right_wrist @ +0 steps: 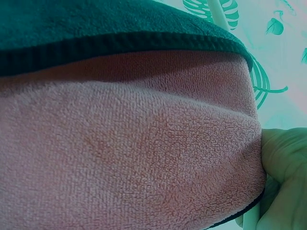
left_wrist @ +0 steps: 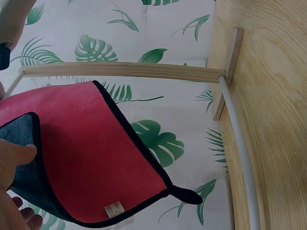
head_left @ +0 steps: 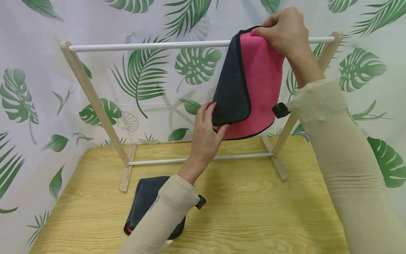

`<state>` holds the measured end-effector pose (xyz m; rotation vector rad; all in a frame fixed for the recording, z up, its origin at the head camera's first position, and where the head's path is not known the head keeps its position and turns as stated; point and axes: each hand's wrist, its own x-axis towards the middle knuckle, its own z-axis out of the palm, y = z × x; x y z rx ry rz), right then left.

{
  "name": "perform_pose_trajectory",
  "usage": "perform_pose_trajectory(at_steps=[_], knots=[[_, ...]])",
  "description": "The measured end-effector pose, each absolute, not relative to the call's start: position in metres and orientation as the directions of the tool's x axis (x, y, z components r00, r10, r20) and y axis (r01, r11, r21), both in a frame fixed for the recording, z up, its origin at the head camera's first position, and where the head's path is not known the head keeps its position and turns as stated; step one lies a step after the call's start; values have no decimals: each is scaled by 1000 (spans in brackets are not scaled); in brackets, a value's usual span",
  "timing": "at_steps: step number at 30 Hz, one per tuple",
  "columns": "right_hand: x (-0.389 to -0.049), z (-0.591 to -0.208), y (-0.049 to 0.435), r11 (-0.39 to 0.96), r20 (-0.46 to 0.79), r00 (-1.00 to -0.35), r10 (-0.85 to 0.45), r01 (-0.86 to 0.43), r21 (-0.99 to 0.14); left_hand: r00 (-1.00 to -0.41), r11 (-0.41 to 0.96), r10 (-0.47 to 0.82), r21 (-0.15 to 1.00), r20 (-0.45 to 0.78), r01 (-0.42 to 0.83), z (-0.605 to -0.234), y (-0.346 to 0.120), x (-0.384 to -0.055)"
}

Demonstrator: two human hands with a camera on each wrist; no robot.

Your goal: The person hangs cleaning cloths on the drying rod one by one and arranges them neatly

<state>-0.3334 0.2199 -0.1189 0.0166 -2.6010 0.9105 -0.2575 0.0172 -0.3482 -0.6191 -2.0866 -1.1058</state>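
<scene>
A towel (head_left: pixel 261 84), pink on one side and dark grey on the other with black edging, hangs in folds at the white top bar (head_left: pixel 152 46) of a rack. At its upper edge by the bar, my right hand (head_left: pixel 287 33) pinches the cloth between thumb and fingers. My left hand (head_left: pixel 207 134) holds the lower left edge of the grey flap; in the left wrist view its thumb lies on the grey face (left_wrist: pixel 21 134). Pink pile (right_wrist: pixel 144 153) fills most of the right wrist view. A black loop (left_wrist: pixel 187 195) sticks out from the towel's corner.
A folded dark grey towel (head_left: pixel 149 197) lies on the wooden table (head_left: pixel 253 211), partly hidden by my left sleeve. The rack has slanted wooden legs (head_left: pixel 96 106) and a white lower bar (head_left: pixel 158 161). Behind it hangs a leaf-patterned cloth (head_left: pixel 196 91).
</scene>
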Motion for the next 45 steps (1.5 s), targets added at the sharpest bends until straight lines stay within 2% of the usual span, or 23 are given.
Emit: perform_pose_trajectory(at_steps=[11,23,30,37,45], knots=[[-333,-119,220,784,369,-922,116,-143,-604,-656,577,76,504,751,643,-353,34,-268],[-331,-119,219,798,379,-918,118,-140,-587,-602,646,2,458,799,611,-362,48,-278],[-328,-119,218,811,378,-919,112,-136,-570,-578,482,-36,521,815,704,-355,39,-268],[-329,-117,219,805,380,-919,108,-144,-575,-496,289,-88,499,864,817,-336,15,-249],[-333,-119,219,792,372,-921,116,-141,-595,-423,231,-245,476,873,849,-317,-14,-234]])
